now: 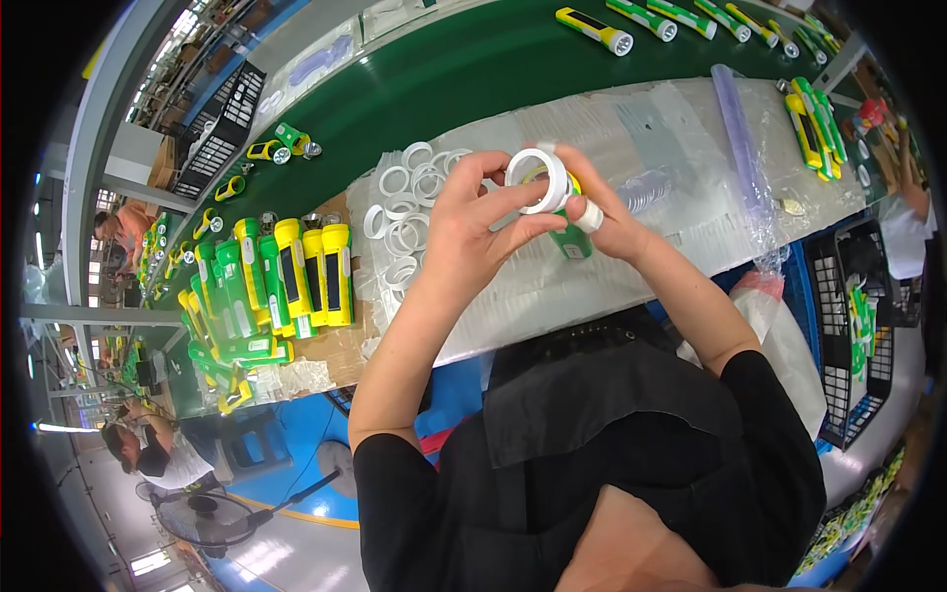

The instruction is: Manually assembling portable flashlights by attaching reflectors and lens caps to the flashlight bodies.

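Fingers of my left hand (473, 212) grip a white ring (558, 182) above the worktop (493, 306); my right hand (604, 212) holds a green-and-yellow flashlight (572, 243) just behind it. Whether ring and flashlight touch, I cannot tell.

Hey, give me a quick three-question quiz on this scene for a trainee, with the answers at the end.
1. Multiple choice: what are the fingers of the left hand holding?
A) a crate
B) a white ring
C) a fan

2. True or false: a stack of green and yellow flashlights lies to the left of both hands.

3. Fill in the blank: the long roll of purplish clear plastic lies to the ____ of the right hand.

Key: 1. B; 2. true; 3. right.
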Demonstrator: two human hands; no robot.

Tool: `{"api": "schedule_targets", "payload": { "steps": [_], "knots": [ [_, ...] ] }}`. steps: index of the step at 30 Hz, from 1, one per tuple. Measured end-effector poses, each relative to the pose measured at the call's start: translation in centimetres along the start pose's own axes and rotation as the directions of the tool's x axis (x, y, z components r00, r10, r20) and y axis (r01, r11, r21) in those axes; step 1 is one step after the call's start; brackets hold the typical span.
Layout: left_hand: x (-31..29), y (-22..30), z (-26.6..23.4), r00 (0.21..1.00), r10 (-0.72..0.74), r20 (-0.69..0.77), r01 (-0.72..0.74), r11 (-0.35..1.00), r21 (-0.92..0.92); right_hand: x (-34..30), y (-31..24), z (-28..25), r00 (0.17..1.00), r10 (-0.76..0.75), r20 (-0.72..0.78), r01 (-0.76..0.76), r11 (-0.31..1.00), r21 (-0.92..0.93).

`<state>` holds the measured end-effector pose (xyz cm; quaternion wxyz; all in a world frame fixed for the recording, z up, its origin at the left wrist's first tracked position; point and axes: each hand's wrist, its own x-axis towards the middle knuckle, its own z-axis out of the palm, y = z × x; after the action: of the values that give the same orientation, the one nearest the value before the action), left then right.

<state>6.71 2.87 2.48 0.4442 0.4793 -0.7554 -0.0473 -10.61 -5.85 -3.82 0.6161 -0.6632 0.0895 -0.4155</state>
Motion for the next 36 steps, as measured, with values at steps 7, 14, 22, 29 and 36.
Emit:
{"api": "schedule_targets", "payload": {
  "steps": [7, 14, 22, 29, 36],
  "knots": [
    [1.4, 1.2, 0.8, 0.994, 0.011, 0.108, -0.009, 1.000, -0.021, 0.7, -5.1, -6.2, 0.950, -0.185, 0.252, 0.308, 0.699, -0.646],
    [2.3, 1.5, 4.6, 0.989, -0.053, 0.138, 0.071, 0.989, -0.127, 3.3, -12.4, -6.0, 0.874, 0.253, 0.416, 0.196, 0.599, -0.777],
    [2.4, 1.3, 5.6, 0.994, -0.021, 0.108, 0.040, 0.983, -0.178, 5.7, -14.3, -6.1, 0.718, 0.493, 0.492, 0.195, 0.536, -0.821],
    [2.6, 0.8, 5.9, 0.996, 0.047, 0.073, -0.033, 0.982, -0.188, 5.3, -13.5, -6.4, 0.757, 0.492, 0.429, 0.176, 0.479, -0.860],
    [2.8, 0.1, 6.1, 0.995, -0.032, 0.097, 0.050, 0.981, -0.185, 4.2, -11.9, -4.3, 0.873, 0.485, 0.043, -0.068, 0.209, -0.976]
  ]
}}
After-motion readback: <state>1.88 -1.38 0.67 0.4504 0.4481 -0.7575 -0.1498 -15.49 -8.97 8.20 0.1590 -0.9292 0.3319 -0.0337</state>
